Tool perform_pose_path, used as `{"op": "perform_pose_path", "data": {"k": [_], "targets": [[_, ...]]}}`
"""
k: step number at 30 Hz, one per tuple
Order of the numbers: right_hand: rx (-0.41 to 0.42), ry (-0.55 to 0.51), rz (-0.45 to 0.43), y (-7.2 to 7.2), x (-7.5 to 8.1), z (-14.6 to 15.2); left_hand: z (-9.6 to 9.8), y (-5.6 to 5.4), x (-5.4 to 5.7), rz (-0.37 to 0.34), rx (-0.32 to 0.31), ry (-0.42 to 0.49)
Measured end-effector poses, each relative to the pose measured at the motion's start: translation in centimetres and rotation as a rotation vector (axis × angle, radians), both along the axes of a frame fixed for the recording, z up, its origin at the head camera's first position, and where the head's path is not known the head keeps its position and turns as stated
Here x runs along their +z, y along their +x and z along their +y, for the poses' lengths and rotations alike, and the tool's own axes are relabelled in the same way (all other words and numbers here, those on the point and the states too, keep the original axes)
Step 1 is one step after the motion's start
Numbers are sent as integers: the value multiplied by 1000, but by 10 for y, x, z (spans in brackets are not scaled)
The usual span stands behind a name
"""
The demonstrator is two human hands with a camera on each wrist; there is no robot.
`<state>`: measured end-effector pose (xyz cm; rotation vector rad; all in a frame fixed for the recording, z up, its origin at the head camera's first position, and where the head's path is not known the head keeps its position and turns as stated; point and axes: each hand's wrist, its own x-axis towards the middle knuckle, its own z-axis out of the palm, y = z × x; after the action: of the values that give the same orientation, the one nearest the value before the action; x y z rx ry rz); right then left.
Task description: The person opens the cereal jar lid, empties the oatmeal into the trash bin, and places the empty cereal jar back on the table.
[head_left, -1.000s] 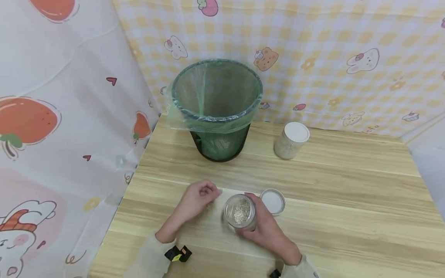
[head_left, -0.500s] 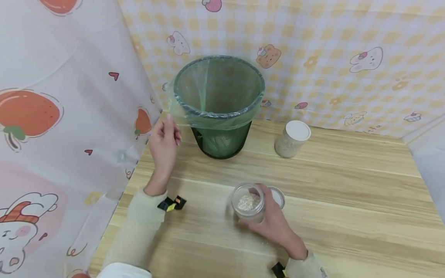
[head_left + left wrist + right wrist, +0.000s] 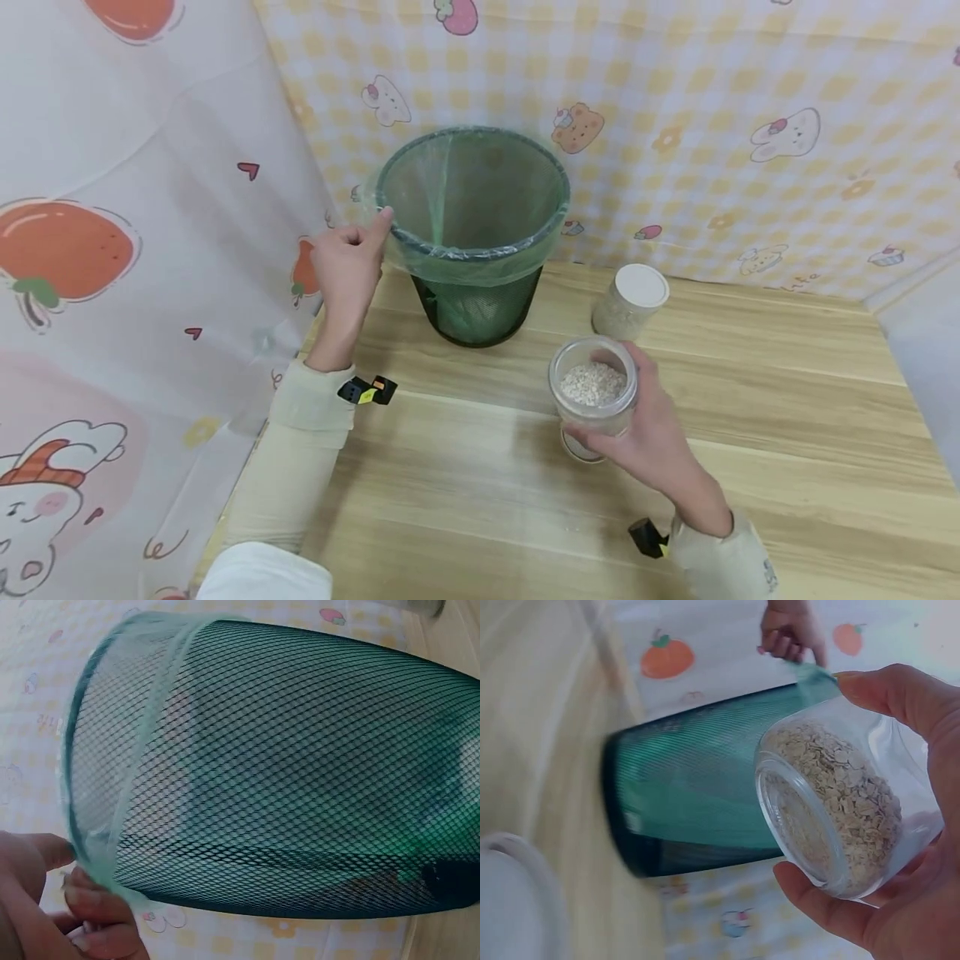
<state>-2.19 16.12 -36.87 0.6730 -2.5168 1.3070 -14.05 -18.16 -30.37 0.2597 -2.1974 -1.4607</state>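
Note:
My left hand (image 3: pixel 347 271) grips the left rim of a black mesh trash bin (image 3: pixel 300 772), thumb on one side and fingers on the other. A thin green bag (image 3: pixel 480 268) lines the bin and folds over its rim. My right hand (image 3: pixel 656 429) holds a clear, lidless jar (image 3: pixel 592 383) up off the table, fingers around its side. Rolled oats (image 3: pixel 847 795) lie inside the jar, which is tilted. The removed lid (image 3: pixel 581 448), white inside, lies on the table, partly hidden beneath the jar in the head view.
A second clear jar (image 3: pixel 630 302) with a white lid stands right of the bin near the back edge. Patterned cloth (image 3: pixel 697 125) hangs behind the wooden table (image 3: pixel 450 500), and more cloth (image 3: pixel 172 250) hangs along the left.
My left hand has moved up and forward from the table to the bin's left rim and taken hold there. The jar has risen in my right hand and moved right and forward.

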Motion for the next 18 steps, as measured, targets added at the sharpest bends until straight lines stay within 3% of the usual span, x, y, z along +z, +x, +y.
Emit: {"op": "perform_pose_path", "data": {"k": [5, 10, 18], "targets": [[63, -21, 73, -14, 27, -3, -1, -3, 6, -45, -91, -38], [136, -101, 57, -29, 51, -12, 2, -8, 10, -86, -116, -103], [147, -79, 58, -49, 92, -33, 3, -13, 20, -168, -169, -175]]}}
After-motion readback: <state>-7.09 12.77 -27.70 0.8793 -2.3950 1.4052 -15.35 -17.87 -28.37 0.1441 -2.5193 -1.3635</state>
